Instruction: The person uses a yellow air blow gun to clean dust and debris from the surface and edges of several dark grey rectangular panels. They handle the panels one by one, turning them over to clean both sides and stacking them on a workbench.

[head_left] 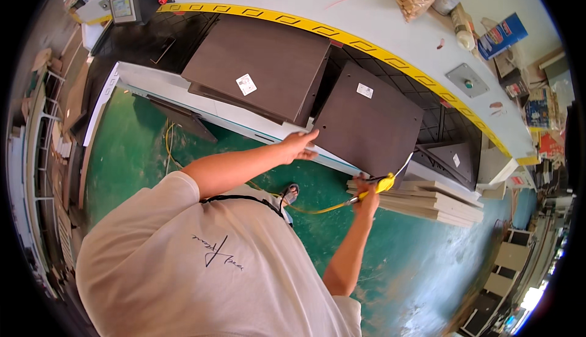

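A brown panel [366,123], flat, rectangular and smooth, with small round holes near its corners and a white label, lies right of the centre, in the upper half of the frame. Left of it is a pile [256,62] of similar brown sheets. Pale boards [436,204] with straight edges are stacked at the lower right of the panel. The right hand [365,195] is grasping a yellow air gun [386,182], its fingers closed around it; the thin nozzle [403,164] points to the upper right, and a yellow hose [320,211] curves to the left. The left arm stretches toward the upper right; the left hand [298,146] has released, spread fingers beside the panel's left edge. I cannot tell if they touch.
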`<state>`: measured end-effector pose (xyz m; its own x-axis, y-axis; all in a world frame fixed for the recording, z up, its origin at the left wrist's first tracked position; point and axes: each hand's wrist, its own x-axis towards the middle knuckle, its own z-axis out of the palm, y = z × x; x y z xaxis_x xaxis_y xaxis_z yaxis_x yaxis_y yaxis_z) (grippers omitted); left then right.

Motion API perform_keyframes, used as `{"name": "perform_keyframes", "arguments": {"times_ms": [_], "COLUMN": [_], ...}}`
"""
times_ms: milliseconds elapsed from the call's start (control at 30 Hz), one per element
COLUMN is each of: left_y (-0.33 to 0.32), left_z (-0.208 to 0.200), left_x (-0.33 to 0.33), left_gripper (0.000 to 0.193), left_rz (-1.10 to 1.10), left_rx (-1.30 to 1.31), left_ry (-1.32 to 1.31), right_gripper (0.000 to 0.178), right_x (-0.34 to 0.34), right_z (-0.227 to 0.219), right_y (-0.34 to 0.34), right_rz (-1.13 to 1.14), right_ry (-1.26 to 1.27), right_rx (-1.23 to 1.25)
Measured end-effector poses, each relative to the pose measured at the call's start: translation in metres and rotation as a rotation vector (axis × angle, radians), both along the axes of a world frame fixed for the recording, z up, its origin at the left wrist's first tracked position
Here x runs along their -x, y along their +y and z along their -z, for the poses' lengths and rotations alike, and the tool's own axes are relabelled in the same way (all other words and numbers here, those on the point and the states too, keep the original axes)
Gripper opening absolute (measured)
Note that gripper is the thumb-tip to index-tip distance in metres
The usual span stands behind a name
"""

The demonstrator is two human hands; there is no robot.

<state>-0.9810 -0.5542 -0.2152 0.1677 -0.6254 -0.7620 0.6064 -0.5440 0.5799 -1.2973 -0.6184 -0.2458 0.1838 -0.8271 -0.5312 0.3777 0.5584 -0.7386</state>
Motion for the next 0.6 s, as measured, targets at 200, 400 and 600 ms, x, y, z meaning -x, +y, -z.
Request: {"name": "perform_keyframes", "arguments": {"times_ms": [200,400,600], "left_y": [-0.013,0.048,0.280], "left_z": [0.012,0.015,0.061], "left_x": [0.029,-0.030,-0.209], "left_gripper": [0.052,0.035,0.034], "left_rz": [0.272,0.727,0.781], "left_rx": [0.167,0.500,0.479], "left_ry": [0.098,-0.509,-0.349], "right_gripper": [0.036,0.039,0.039], "right_x": [-0.064,-0.134,-0.106], "right_z": [0.019,-0.007,0.131], "right_y": [0.014,0.012,0.141], "right_rz": [-0.134,0.019,-0.506], "right_ry": [0.174,0.164,0.420], "right_rx": [-0.010,-0.106,0.372]}}
